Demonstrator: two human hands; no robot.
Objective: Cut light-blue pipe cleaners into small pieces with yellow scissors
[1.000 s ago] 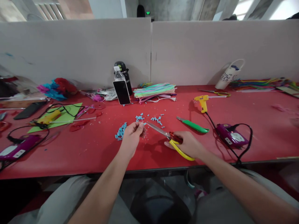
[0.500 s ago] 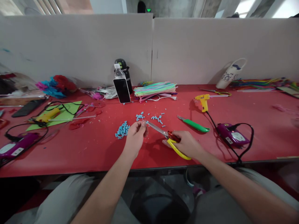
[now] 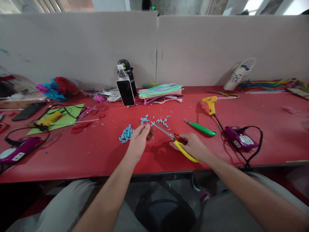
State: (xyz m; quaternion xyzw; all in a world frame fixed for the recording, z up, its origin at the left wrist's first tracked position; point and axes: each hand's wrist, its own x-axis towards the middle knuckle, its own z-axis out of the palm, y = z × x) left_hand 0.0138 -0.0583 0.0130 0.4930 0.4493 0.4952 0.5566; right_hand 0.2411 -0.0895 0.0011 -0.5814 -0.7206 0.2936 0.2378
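Observation:
My right hand (image 3: 190,145) is closed round the handles of a pair of scissors (image 3: 181,149), one loop yellow and the other red. The metal blades point up and left, their tip just right of my left thumb. A small light blue piece (image 3: 153,123) shows right at that tip. My left hand (image 3: 141,135) hovers by the tip, thumb and fingers apart, with nothing visible between them; its fingertips are slightly blurred. Beside it on the left lies a pile of short blue pieces (image 3: 126,134). More loose blue bits (image 3: 145,120) are scattered just beyond the hand.
A green utility knife (image 3: 202,129) lies right of the scissors. Further right are a yellow glue gun (image 3: 211,105) and a purple box (image 3: 240,138) with a cord. Pastel pipe cleaners (image 3: 160,91) lie behind, near a phone (image 3: 126,92) leaning on a bottle.
My left thumb and fingers have parted and drawn slightly left from the scissors' tip. The scissors have shifted a little, and a blue piece now shows at their tip.

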